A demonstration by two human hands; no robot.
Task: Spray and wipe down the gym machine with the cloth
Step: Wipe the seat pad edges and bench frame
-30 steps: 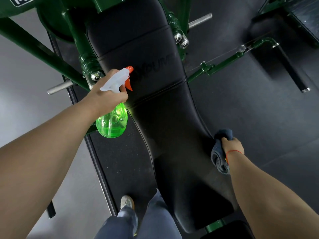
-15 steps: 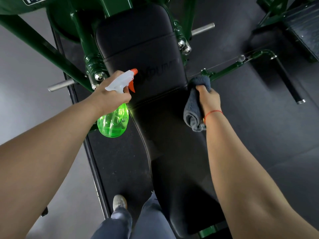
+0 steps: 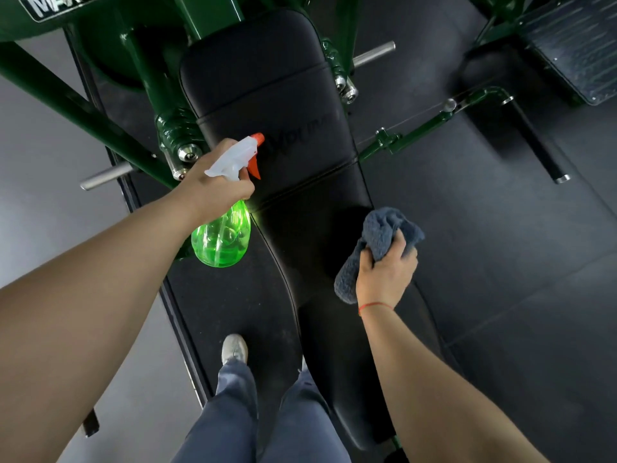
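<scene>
Black machine pad (image 3: 277, 95), dark floor matting (image 3: 500, 245).

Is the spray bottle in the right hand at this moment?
No, the left hand grips the green spray bottle, while the right hand holds the grey cloth.

Translucent green spray bottle (image 3: 221, 240), white head and orange nozzle (pointed at the long black pad (image 3: 267, 78)), tilted just off the pad's left edge. Bunched grey-blue cloth (image 3: 377, 235) at its right edge. Dark green machine frame (image 3: 66, 105) alongside.
</scene>
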